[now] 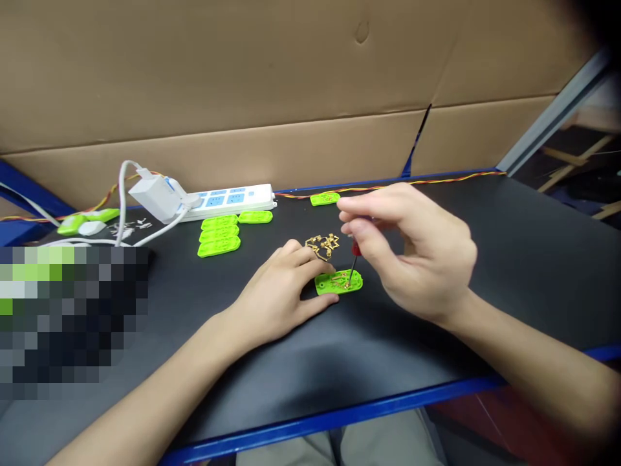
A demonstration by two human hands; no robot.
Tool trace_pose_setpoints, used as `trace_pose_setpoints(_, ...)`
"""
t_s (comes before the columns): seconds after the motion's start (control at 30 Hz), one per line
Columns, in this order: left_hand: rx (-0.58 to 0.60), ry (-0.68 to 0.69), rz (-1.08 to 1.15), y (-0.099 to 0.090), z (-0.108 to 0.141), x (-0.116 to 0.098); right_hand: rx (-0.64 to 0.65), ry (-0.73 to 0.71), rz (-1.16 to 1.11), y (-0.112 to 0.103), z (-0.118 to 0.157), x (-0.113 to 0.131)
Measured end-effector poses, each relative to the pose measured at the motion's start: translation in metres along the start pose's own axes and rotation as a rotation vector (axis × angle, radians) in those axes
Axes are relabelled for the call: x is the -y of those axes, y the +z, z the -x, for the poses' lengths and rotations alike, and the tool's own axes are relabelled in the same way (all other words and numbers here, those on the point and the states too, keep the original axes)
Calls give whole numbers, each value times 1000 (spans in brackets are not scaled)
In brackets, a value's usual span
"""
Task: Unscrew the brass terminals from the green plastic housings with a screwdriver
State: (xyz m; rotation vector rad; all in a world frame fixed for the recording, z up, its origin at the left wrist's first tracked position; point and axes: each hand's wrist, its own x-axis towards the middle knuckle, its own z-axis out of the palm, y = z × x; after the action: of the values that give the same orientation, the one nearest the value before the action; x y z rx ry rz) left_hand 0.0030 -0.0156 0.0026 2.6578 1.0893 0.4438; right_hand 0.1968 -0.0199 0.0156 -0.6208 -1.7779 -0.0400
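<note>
A green plastic shell [326, 285] with small brass-coloured parts inside lies on the black table, its open side up. The thumb and a finger of my left hand [279, 291] grip its left end. My right hand [417, 252] is closed around a small screwdriver [356, 252] with a red handle. Its shaft points down into the shell, and the tip is at a metal piece near the right end. Just behind the shell lies a cluster of brass-coloured metal parts [330, 243], partly covered by my left fingers.
A white power strip [262, 194] with a white plug adapter [156, 197] and cables stands back left. Several green shells [219, 246] are lined up before it; another green shell [323, 199] lies behind my hands. The table's blue edge [310, 424] runs along the front; cardboard [291, 77] rises behind.
</note>
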Motion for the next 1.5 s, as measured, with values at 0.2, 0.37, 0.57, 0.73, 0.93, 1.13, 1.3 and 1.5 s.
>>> trace_pose_setpoints(0.2,-7,8,3,2,1,1,-7,110,-111,0,3,-1)
trace_pose_setpoints(0.37,-2,17,0,3,1,1,-20,23,-50,2,0,-1)
trace_pose_setpoints(0.57,-10,20,-8,2,1,2,-24,253,-238,4,8,2)
trace_pose_setpoints(0.73,-7,25,1,3,1,3,9,165,-155,1,2,0)
trace_pose_setpoints(0.93,-17,30,-9,4,0,3,35,78,-126,1,1,-1)
trace_pose_setpoints(1.13,-8,21,-8,3,1,3,-3,266,-260,3,7,1)
trace_pose_setpoints(1.3,-11,27,-17,4,2,2,14,105,-149,3,2,-1)
trace_pose_setpoints(1.5,-17,24,-19,3,1,2,-3,274,-266,6,7,0)
